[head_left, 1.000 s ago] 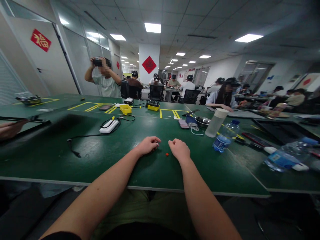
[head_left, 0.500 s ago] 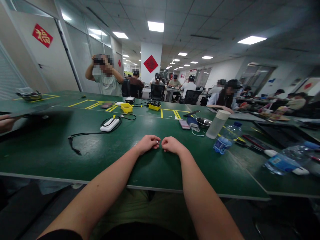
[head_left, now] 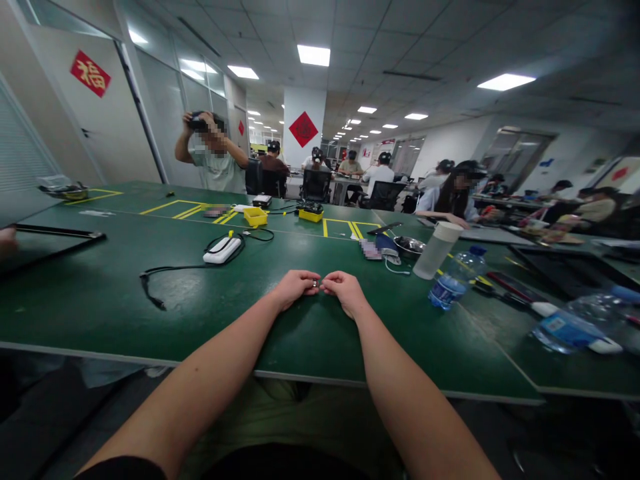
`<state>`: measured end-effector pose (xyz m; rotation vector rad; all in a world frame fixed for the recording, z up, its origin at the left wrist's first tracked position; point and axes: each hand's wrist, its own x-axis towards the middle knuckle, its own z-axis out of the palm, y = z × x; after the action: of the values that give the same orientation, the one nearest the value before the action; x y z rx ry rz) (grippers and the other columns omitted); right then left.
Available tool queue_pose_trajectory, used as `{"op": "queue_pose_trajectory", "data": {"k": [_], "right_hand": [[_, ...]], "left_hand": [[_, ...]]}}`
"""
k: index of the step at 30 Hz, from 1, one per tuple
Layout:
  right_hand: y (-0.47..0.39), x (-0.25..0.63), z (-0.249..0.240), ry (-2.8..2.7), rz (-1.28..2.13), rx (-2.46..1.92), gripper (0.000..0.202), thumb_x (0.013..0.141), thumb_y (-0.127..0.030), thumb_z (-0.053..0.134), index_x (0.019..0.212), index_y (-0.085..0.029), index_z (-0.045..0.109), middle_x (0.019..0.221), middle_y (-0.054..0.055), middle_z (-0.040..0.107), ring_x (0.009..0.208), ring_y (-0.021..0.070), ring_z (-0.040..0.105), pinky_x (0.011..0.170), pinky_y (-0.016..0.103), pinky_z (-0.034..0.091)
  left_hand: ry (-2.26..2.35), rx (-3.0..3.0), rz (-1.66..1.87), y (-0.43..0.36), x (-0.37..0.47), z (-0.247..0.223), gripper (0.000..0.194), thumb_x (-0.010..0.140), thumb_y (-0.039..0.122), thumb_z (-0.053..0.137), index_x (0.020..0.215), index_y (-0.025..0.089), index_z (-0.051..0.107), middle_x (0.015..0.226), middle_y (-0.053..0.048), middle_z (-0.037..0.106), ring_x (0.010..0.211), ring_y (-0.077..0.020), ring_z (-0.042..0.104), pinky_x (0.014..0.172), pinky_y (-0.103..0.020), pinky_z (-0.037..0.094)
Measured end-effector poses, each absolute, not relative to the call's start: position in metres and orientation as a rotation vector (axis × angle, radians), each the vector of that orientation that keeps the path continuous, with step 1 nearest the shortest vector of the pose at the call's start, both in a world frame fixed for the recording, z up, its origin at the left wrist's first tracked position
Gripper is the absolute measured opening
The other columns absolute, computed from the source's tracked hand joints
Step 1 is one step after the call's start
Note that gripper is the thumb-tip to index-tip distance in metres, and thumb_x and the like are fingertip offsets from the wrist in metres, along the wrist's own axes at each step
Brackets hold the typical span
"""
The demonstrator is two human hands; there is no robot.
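Observation:
My left hand (head_left: pixel 296 288) is closed in a pinch around a small shiny metal piece (head_left: pixel 315 284), too small to name more closely. Just right of it, my right hand (head_left: pixel 344 289) has thumb and forefinger pinched together, their tips close to the metal piece. Whatever those fingertips hold, if anything, is too small to make out. Both hands are low over the green table (head_left: pixel 240 333), forearms reaching in from the near edge.
A white power bank (head_left: pixel 223 250) with a black cable lies left of my hands. To the right stand a frosted bottle (head_left: pixel 438 251) and a water bottle (head_left: pixel 456 279); another bottle (head_left: pixel 570 327) lies down. A metal bowl (head_left: pixel 409 247) and yellow trays (head_left: pixel 255 217) are farther back. Several people sit beyond.
My right fingers have straightened into a finer pinch and come closer to the metal piece. At far left, a dark panel has gone from above the black frame.

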<state>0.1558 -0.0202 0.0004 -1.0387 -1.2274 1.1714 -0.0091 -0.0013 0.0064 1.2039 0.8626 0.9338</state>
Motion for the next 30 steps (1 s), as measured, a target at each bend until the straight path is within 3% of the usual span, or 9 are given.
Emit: {"op": "queue_pose_trajectory", "data": {"k": [5, 10, 15, 30], "right_hand": [[-0.0190, 0.1586, 0.0001, -1.161, 1.281, -1.004, 0.015, 0.062, -0.016, 0.072, 0.074, -0.013, 0.065, 0.075, 0.006, 0.069, 0.072, 0.0159, 0.068, 0.067, 0.025, 0.056], [-0.0206, 0.1579, 0.0030, -1.203, 1.296, -1.041, 0.014, 0.062, -0.013, 0.072, 0.075, -0.013, 0.066, 0.072, 0.006, 0.069, 0.065, 0.0141, 0.066, 0.058, 0.022, 0.055], [-0.0218, 0.1571, 0.0055, -1.276, 1.249, -1.084, 0.012, 0.067, -0.013, 0.070, 0.078, -0.012, 0.066, 0.063, 0.005, 0.067, 0.053, 0.0103, 0.061, 0.048, 0.018, 0.050], [-0.0207, 0.1558, 0.0040, -1.292, 1.220, -1.100, 0.012, 0.067, -0.012, 0.070, 0.078, -0.012, 0.065, 0.065, 0.005, 0.068, 0.054, 0.0103, 0.062, 0.048, 0.017, 0.049]], "left_hand": [[0.871, 1.194, 0.929, -0.0019, -0.0094, 0.0058, 0.026, 0.073, 0.006, 0.062, 0.098, 0.010, 0.066, 0.081, -0.008, 0.071, 0.066, -0.0101, 0.066, 0.074, -0.023, 0.055], [0.840, 1.207, 0.944, -0.0006, -0.0096, 0.0035, 0.020, 0.073, 0.008, 0.063, 0.093, 0.011, 0.067, 0.084, -0.008, 0.071, 0.073, -0.0113, 0.067, 0.076, -0.022, 0.054], [0.851, 1.272, 0.935, 0.0006, -0.0110, 0.0019, 0.022, 0.074, 0.011, 0.065, 0.096, 0.012, 0.067, 0.081, -0.007, 0.070, 0.064, -0.0084, 0.065, 0.067, -0.019, 0.053], [0.815, 1.265, 0.905, -0.0035, -0.0113, 0.0055, 0.020, 0.076, 0.009, 0.063, 0.096, 0.010, 0.065, 0.083, -0.008, 0.070, 0.072, -0.0110, 0.067, 0.074, -0.022, 0.053]]}}
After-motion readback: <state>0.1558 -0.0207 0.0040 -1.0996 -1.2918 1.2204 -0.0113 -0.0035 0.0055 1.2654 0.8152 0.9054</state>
